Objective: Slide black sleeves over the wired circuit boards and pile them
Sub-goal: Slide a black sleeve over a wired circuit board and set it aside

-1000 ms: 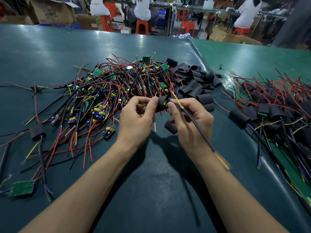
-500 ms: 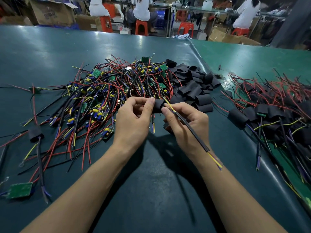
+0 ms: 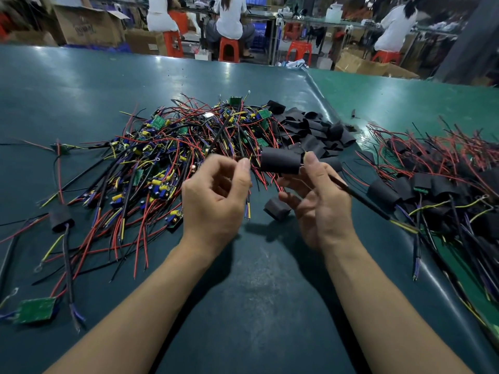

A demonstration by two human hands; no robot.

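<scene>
Holding one black sleeve (image 3: 280,160) above the green counter (image 3: 256,292), midway between the two heaps.
Right hand (image 3: 321,201): thumb and fingers pinch the sleeve, black cable (image 3: 364,201) trailing right. Left hand (image 3: 216,198): fingers curled, thumb near fingertips; contents cannot be told. Unsleeved wired boards (image 3: 162,157) heaped left; loose sleeves (image 3: 318,130) behind; finished pile (image 3: 437,179) right.

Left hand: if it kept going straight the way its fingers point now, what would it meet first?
Probably the black sleeve held by the right hand. The left hand points right across a small gap toward it, though depth is hard to judge.
</scene>
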